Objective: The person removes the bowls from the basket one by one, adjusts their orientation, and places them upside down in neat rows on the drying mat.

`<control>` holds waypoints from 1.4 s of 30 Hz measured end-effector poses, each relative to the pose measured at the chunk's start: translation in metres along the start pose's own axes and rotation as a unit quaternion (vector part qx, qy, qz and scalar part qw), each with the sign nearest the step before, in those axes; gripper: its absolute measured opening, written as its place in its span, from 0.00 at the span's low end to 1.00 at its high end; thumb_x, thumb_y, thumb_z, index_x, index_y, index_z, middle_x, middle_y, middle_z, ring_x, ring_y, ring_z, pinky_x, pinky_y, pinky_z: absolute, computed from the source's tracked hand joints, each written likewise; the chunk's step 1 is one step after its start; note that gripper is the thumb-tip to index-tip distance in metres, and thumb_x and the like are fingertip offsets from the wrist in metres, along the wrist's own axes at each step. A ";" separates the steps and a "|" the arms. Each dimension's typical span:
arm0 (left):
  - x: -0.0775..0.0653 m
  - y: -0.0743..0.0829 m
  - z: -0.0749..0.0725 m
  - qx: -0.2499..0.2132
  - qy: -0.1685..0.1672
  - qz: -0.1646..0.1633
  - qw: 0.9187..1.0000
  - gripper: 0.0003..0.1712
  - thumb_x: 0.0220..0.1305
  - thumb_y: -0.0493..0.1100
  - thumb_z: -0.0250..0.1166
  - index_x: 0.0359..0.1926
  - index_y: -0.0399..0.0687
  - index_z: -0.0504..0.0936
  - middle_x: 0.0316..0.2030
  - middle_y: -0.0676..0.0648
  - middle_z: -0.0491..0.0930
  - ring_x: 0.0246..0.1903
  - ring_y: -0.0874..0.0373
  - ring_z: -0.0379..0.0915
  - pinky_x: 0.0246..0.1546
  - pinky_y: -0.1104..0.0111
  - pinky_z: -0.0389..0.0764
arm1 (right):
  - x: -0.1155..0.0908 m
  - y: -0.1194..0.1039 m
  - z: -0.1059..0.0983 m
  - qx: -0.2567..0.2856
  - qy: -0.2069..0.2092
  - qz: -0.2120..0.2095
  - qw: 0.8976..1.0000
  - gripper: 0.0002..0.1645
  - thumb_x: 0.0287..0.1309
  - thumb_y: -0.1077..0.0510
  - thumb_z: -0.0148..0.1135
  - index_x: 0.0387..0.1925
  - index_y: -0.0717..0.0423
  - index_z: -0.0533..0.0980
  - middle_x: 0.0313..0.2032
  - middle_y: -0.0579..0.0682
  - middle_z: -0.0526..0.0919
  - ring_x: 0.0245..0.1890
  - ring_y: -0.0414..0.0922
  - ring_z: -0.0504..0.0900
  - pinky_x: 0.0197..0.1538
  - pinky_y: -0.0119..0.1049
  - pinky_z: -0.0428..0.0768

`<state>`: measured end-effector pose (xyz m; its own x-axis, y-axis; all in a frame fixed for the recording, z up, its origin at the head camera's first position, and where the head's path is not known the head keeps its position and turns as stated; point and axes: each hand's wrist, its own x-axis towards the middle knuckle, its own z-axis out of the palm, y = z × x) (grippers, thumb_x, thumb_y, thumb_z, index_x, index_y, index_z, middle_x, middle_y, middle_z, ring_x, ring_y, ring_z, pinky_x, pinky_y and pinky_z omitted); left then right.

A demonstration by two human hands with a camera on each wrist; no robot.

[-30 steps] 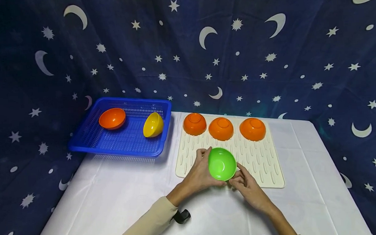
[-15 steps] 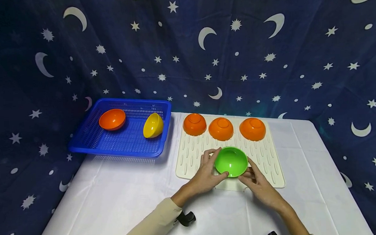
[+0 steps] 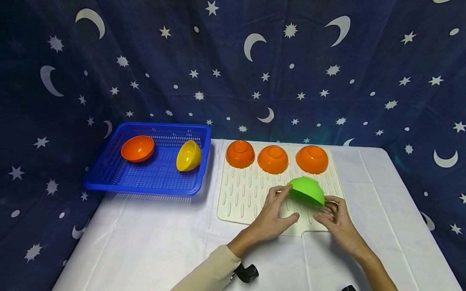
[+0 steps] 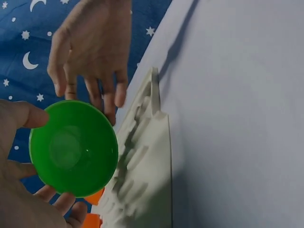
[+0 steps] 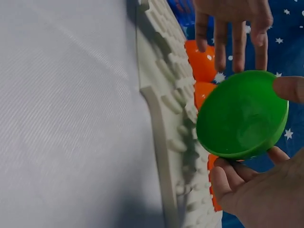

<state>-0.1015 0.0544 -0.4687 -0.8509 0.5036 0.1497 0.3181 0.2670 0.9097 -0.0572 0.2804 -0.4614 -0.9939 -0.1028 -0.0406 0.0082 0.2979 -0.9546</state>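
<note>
1. Green bowl is held over the right half of the mat, tilted, base up.
2. Left hand and right hand hold it between them, fingers at opposite sides, thumbs spread wide.
3. Three orange bowls sit upside down along the mat's far edge.
4. Basket, left of the mat, contains an orange bowl and a tilted yellow bowl.
5. White cloth extends past the mat's near and right edges.
</note>
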 end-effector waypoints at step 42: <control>0.021 -0.001 0.054 -0.038 -0.126 -0.080 0.988 0.44 0.68 0.50 0.65 0.77 0.39 0.58 0.78 0.35 0.39 0.30 0.69 0.79 0.57 0.75 0.68 | 0.004 0.035 -0.020 0.005 0.084 -0.066 0.994 0.45 0.67 0.72 0.60 0.75 0.69 0.45 0.77 0.66 0.40 0.78 0.54 0.36 0.74 0.29 0.42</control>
<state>-0.0970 0.1088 -0.4868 -0.7538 0.6509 -0.0901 0.1479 0.3017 0.9419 -0.0631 0.3095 -0.4886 -0.9907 0.0189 0.1347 -0.1240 0.2822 -0.9513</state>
